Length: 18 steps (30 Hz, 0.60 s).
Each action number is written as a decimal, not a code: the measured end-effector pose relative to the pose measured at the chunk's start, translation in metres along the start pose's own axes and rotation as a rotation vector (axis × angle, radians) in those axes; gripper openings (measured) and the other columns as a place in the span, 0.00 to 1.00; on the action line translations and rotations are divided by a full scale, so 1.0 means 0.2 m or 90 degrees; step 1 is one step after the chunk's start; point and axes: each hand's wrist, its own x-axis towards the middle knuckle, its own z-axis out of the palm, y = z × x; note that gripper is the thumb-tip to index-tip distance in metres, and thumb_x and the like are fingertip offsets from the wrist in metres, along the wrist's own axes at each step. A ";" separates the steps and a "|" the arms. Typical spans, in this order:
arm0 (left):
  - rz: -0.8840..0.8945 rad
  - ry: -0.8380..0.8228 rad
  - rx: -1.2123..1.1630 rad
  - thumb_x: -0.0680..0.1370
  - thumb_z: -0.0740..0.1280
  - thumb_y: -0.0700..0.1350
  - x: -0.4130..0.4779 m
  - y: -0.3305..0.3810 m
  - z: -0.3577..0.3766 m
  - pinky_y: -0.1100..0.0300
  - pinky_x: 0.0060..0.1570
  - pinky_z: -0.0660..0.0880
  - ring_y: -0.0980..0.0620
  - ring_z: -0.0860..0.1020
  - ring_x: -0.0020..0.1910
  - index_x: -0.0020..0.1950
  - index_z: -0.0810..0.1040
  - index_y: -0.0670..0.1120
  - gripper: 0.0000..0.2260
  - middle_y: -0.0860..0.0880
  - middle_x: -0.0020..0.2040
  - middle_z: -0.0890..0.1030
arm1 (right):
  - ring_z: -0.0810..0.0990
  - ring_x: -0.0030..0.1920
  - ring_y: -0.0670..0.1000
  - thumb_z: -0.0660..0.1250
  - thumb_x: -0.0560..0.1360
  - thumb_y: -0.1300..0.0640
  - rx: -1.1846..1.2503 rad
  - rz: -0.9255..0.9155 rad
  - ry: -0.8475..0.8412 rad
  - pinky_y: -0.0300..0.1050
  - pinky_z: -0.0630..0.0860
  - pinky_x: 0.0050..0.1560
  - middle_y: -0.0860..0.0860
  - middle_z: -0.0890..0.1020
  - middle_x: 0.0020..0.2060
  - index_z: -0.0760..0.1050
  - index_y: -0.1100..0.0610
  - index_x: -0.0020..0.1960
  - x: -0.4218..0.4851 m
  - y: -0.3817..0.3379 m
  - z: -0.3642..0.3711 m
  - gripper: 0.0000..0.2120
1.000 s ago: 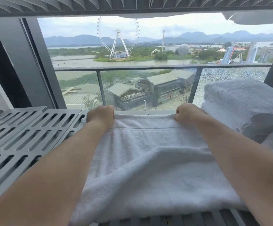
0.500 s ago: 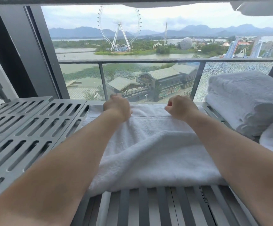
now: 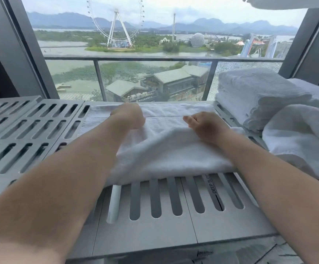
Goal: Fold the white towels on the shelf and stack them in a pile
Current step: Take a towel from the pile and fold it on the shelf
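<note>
A white towel (image 3: 170, 153) lies doubled over on the grey slatted shelf (image 3: 155, 227), its lower layer reaching the window edge. My left hand (image 3: 129, 116) is a closed fist on the upper layer's far edge, left of centre. My right hand (image 3: 206, 125) has curled fingers on that same edge to the right, thumb pointing left. The cloth humps up between and in front of both hands. A stack of folded white towels (image 3: 254, 92) stands at the back right. A loose, crumpled white towel (image 3: 303, 134) lies in front of that stack.
More slatted grey panels (image 3: 21, 134) stretch to the left at the same height. A large window with a railing (image 3: 155, 59) stands right behind the shelf. More white fabric (image 3: 288, 2) hangs over from above at the top right.
Both hands moved from the towel's far corners toward its middle and drew back slightly. The near part of the towel came up onto the shelf, and the lower layer now shows beyond the hands.
</note>
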 end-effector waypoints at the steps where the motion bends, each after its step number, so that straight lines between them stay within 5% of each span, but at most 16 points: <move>1: 0.016 -0.001 -0.018 0.82 0.61 0.53 -0.04 0.03 -0.01 0.45 0.60 0.76 0.41 0.77 0.59 0.61 0.81 0.45 0.16 0.44 0.60 0.80 | 0.73 0.34 0.54 0.53 0.83 0.43 -0.016 -0.013 0.024 0.48 0.64 0.33 0.51 0.75 0.29 0.67 0.57 0.29 -0.04 -0.01 -0.01 0.28; 3: 0.049 -0.018 -0.034 0.82 0.61 0.58 -0.14 0.08 -0.03 0.49 0.61 0.75 0.42 0.77 0.60 0.60 0.83 0.46 0.19 0.44 0.60 0.81 | 0.70 0.31 0.54 0.53 0.83 0.43 -0.056 -0.031 0.101 0.48 0.58 0.33 0.49 0.70 0.26 0.63 0.55 0.28 -0.11 -0.02 -0.02 0.28; 8: 0.140 -0.101 -0.183 0.75 0.55 0.75 -0.44 0.15 -0.09 0.49 0.71 0.65 0.47 0.72 0.70 0.72 0.75 0.48 0.39 0.48 0.72 0.75 | 0.70 0.31 0.55 0.53 0.82 0.42 -0.086 -0.067 0.233 0.45 0.65 0.35 0.50 0.71 0.26 0.63 0.50 0.27 -0.25 -0.09 -0.12 0.26; 10: 0.204 -0.086 -0.211 0.72 0.57 0.77 -0.59 0.14 -0.11 0.52 0.61 0.71 0.50 0.78 0.59 0.61 0.81 0.49 0.36 0.50 0.61 0.81 | 0.72 0.31 0.56 0.53 0.82 0.42 -0.086 -0.070 0.276 0.45 0.67 0.34 0.53 0.76 0.27 0.70 0.52 0.28 -0.32 -0.10 -0.16 0.26; 12: 0.219 -0.059 -0.132 0.73 0.68 0.70 -0.72 0.13 -0.12 0.55 0.40 0.69 0.50 0.76 0.41 0.42 0.76 0.47 0.25 0.50 0.42 0.80 | 0.76 0.32 0.57 0.53 0.82 0.42 -0.103 -0.070 0.304 0.44 0.67 0.34 0.56 0.80 0.29 0.79 0.55 0.35 -0.40 -0.12 -0.18 0.27; 13: 0.207 -0.043 -0.097 0.73 0.72 0.63 -0.78 0.13 -0.12 0.55 0.36 0.66 0.49 0.75 0.40 0.40 0.73 0.48 0.19 0.50 0.39 0.77 | 0.78 0.33 0.58 0.53 0.82 0.42 -0.109 -0.066 0.307 0.44 0.67 0.34 0.56 0.81 0.30 0.80 0.55 0.37 -0.44 -0.13 -0.20 0.27; 16: 0.172 0.049 -0.030 0.75 0.65 0.41 -0.95 0.14 -0.07 0.55 0.39 0.65 0.47 0.75 0.47 0.45 0.71 0.50 0.05 0.51 0.43 0.76 | 0.79 0.35 0.60 0.53 0.82 0.42 -0.114 -0.055 0.318 0.45 0.69 0.35 0.57 0.81 0.31 0.81 0.56 0.38 -0.57 -0.16 -0.24 0.27; 18: 0.164 0.082 0.009 0.75 0.59 0.36 -1.07 0.14 -0.05 0.54 0.42 0.67 0.48 0.72 0.47 0.50 0.70 0.51 0.11 0.52 0.44 0.73 | 0.78 0.33 0.59 0.53 0.82 0.42 -0.127 -0.053 0.314 0.45 0.68 0.34 0.57 0.79 0.29 0.81 0.56 0.38 -0.66 -0.18 -0.26 0.27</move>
